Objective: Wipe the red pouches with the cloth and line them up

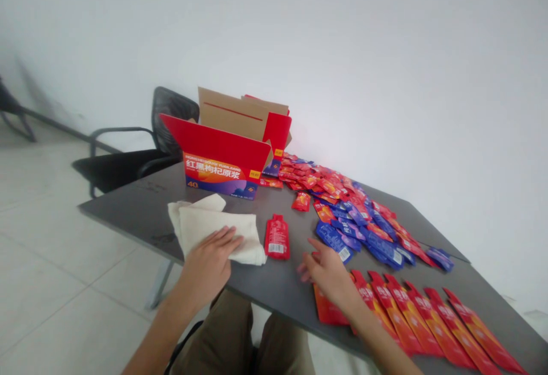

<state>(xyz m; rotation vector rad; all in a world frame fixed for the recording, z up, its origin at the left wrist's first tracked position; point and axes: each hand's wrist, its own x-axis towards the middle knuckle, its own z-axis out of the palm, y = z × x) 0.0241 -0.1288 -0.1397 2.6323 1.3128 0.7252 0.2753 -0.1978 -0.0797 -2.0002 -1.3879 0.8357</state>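
Observation:
My left hand (pixel 215 253) lies flat, fingers together and stretched out, on a folded cream cloth (pixel 242 224) near the table's front edge. Just right of the cloth a single red pouch (pixel 278 238) lies with its printed back and barcode up. My right hand (pixel 324 268) hovers over the table to the right of that pouch, index finger pointing out, nothing visible in it. Under and beside my right forearm runs a row of overlapping red-orange pouches (pixel 400 309), partly hidden by the arm. Blue pouches (pixel 335 240) lie just beyond my right fingers.
A large heap of red and blue pouches (pixel 342 192) spreads along the table's far side. An open red and blue carton (pixel 220 175) stands at the back left, another open carton (pixel 278 129) behind it. A black chair (pixel 124 164) is beyond the grey table (pixel 299 301).

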